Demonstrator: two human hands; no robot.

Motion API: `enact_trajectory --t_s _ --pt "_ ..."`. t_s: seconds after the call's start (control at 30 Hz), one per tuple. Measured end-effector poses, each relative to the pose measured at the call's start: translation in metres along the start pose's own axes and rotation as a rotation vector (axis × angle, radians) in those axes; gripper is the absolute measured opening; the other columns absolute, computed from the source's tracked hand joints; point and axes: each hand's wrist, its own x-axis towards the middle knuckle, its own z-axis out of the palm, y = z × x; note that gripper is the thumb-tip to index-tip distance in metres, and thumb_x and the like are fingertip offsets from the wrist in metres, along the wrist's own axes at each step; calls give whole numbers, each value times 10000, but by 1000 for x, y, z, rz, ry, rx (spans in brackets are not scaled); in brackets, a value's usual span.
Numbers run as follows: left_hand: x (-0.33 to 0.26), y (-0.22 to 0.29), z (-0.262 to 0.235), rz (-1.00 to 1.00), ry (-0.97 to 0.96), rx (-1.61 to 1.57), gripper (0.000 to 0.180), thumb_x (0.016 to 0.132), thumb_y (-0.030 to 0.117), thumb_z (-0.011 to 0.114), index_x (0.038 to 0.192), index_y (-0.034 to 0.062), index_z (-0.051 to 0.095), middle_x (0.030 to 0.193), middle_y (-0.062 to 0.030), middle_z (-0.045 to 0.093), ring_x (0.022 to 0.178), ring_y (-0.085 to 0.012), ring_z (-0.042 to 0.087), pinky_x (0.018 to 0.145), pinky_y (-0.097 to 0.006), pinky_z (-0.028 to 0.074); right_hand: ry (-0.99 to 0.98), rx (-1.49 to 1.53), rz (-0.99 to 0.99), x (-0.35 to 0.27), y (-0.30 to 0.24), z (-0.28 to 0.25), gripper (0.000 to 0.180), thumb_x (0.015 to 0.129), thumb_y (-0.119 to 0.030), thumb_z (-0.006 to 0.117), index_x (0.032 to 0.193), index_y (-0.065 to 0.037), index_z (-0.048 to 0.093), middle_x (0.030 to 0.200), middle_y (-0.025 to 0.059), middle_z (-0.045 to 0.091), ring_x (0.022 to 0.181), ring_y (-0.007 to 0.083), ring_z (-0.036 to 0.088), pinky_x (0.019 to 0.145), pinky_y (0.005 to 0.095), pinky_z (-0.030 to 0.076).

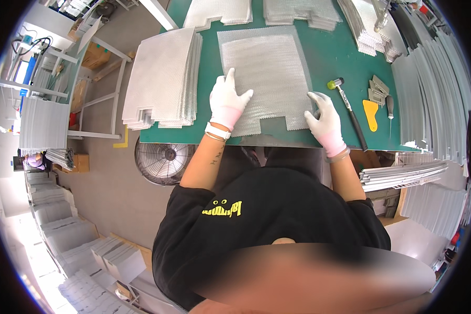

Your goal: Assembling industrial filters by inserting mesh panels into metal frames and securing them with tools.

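While the silver mesh sheet with a notched near edge [269, 73] lies flat on the green tabletop [329, 57], my white-gloved left hand [228, 99] is over its left edge — fingers spread, grip open. My white-gloved right hand [324, 119] is at its right edge, thumb and fingers apart — can't tell if touching. Black-handled mallet [351, 114] further right.

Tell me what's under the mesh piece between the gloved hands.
Green tabletop shows around the mesh piece and in its near-edge notch. Whatever lies directly beneath is covered; I can't tell whether another sheet is there.
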Motion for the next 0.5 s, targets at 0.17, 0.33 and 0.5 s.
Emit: enact_trajectory --t_s 0.17,0.33,0.5 --pt "0 -1 10 -45 -95 114 847 792 472 776 1459 55 464 1167 -172 567 1093 -323 605 921 -425 521 -13 -92 5 -2 9 11 463 824 -139 691 1279 -86 619 1313 146 580 1184 332 596 978 384 508" --pt "-1 -7 11 -40 -97 89 842 803 475 768 1465 56 460 1239 -183 561 1139 -329 590 952 -424 512 -39 -139 12 -4 10 15 450 832 -142 686 1275 -90 620 1312 148 576 1172 329 598 965 385 513" --pt "0 -7 10 -38 -106 67 830 801 467 774 1456 58 469 1255 -191 561 1153 -338 587 962 -433 509 -28 -193 -35 -5 11 14 435 840 -148 678 1268 -92 626 1320 160 567 1176 335 593 963 388 515"
